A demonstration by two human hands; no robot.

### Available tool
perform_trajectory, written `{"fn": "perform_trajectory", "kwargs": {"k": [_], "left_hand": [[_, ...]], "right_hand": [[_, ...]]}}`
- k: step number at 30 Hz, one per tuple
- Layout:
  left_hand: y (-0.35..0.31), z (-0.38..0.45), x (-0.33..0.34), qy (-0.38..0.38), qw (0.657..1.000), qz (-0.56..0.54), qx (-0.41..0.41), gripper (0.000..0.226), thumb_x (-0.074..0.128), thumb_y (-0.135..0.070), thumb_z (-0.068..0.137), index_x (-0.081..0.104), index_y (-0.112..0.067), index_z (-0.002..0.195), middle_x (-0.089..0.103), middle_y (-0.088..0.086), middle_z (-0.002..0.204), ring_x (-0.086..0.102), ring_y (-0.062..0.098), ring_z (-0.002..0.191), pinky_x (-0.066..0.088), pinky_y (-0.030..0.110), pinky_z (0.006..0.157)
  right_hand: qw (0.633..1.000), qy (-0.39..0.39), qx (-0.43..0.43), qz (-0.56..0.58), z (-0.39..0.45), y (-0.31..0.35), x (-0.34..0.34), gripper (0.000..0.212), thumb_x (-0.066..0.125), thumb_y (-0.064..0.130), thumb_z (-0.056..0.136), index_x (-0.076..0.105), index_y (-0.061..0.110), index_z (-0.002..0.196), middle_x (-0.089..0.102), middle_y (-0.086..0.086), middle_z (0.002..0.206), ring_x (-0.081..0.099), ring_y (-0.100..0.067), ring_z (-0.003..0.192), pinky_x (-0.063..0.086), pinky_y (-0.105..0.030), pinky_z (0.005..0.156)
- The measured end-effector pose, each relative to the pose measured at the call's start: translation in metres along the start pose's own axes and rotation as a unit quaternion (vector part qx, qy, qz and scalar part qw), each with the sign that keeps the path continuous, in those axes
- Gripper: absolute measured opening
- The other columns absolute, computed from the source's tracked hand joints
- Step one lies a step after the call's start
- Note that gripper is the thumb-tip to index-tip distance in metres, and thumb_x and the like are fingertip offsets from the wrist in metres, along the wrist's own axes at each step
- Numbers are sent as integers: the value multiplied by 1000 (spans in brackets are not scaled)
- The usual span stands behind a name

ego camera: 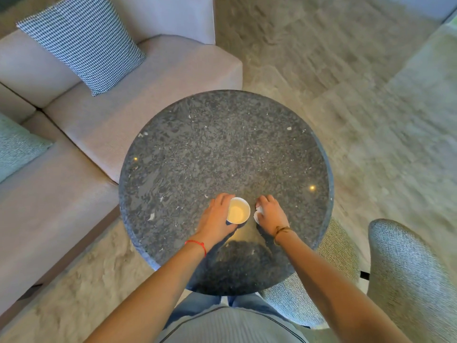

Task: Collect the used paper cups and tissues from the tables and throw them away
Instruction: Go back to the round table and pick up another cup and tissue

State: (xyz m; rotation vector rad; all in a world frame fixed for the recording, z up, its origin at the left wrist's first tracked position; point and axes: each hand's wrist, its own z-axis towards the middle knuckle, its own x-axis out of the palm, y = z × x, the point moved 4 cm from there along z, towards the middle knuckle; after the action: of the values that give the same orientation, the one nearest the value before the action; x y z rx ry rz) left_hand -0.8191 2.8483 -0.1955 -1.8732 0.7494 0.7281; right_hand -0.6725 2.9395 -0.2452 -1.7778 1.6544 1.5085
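A white paper cup (pixel 238 211) stands upright on the round dark stone table (pixel 222 144), near its front edge. My left hand (pixel 216 216) wraps around the cup's left side. Just right of the cup, a white crumpled tissue (pixel 258 213) lies on the table. My right hand (pixel 270 212) rests on top of the tissue with fingers curled over it, so most of the tissue is hidden.
A beige sofa (pixel 138 100) with a patterned cushion (pixel 81 43) and a green cushion (pixel 17 147) wraps the table's left and far-left side. A grey woven chair (pixel 405 273) stands at the right front. Carpet (pixel 358 82) lies beyond the table.
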Motion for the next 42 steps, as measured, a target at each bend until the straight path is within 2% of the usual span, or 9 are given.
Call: {"fn": "perform_trajectory", "kwargs": {"k": [7,13,18,22,29,34,39,42], "left_hand": [[1,-18,-19,-63,996,-64,14,74,76,-20,76,40,-17,141,39,2,142,39,23,130,41,42,103],[4,-57,-28,-84,988,-122,50,77,75,-17,79,35,-28,143,40,-6,143,35,15,133,31,27,104],[5,-94,-41,-82,984,-120,106,79,79,-21,77,36,-28,143,43,-9,141,37,8,131,30,24,103],[8,-126,-49,-64,982,-100,147,77,80,-22,77,39,-24,142,44,-5,140,41,10,129,33,22,101],[6,-191,-39,-4,972,-48,232,78,80,-21,76,40,-22,142,46,-2,138,45,14,125,39,25,99],[-10,-235,-21,43,953,-21,298,77,80,-16,75,42,-16,142,48,-1,136,46,12,125,30,13,99],[-37,-271,6,81,932,1,353,77,80,-17,75,42,-18,142,48,-2,137,45,9,125,28,11,97],[-60,-293,32,109,917,8,383,78,80,-18,75,40,-25,142,47,-6,135,41,-1,119,29,13,95]], "right_hand": [[990,-93,-22,102,-36,-1,-21,23,57,10,88,52,13,110,48,-5,114,47,-23,106,41,-27,89],[978,-159,-23,130,-89,-3,-22,23,61,14,86,52,17,107,46,2,108,45,-17,101,42,-27,89],[964,-228,21,138,-140,-1,-16,24,63,18,85,53,16,106,46,2,104,48,-19,97,40,-26,83],[947,-281,66,140,-197,12,-3,24,64,20,86,54,17,108,44,5,101,46,-16,95,36,-25,80],[915,-339,131,174,-309,39,35,23,65,19,87,57,13,107,55,-5,108,51,-18,94,45,-30,81],[894,-361,185,192,-392,45,66,22,63,21,88,57,17,109,55,-3,108,51,-16,93,50,-35,81],[859,-395,248,211,-469,40,94,23,63,19,87,59,16,110,54,0,107,52,-17,93,47,-30,81],[828,-422,291,226,-515,30,110,24,64,18,86,60,14,110,54,0,103,52,-16,90,44,-25,76]]}}
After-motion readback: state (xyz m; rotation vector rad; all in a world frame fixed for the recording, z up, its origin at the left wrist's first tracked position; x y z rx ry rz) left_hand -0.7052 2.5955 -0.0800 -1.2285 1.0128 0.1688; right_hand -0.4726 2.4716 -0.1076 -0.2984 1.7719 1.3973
